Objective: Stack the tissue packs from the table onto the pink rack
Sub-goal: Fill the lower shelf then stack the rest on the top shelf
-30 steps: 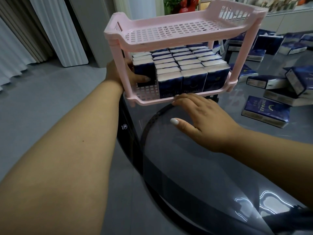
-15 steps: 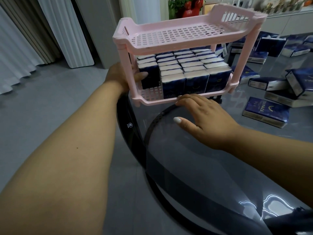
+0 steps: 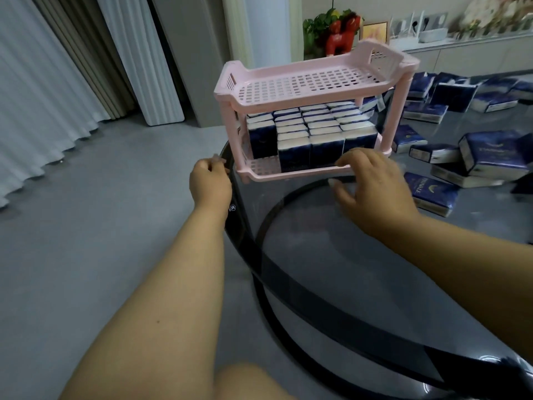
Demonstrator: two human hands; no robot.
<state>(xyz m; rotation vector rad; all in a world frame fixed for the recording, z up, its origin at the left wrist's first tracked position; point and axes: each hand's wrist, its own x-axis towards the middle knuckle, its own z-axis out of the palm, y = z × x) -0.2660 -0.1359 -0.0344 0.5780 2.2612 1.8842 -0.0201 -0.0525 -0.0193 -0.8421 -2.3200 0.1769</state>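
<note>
The pink rack stands near the left edge of the dark glass table. Its top shelf holds nothing. Its lower shelf is packed with several upright dark blue tissue packs. My right hand is at the front rim of the lower shelf, fingers curled over the rim and thumb below it; the hand is blurred. My left hand is off the rack, by the table's left edge, with its fingers curled and nothing in them. Several loose tissue packs lie on the table to the right of the rack.
More loose packs lie behind the rack at the back right. Grey floor drops off left of the table edge. Curtains hang at the left, and a counter with a plant and red figure stands behind.
My left hand has let go of the rack's left post and pulled back to the table edge. My right hand's fingers have curled onto the lower shelf's front rim. The rack looks farther off.
</note>
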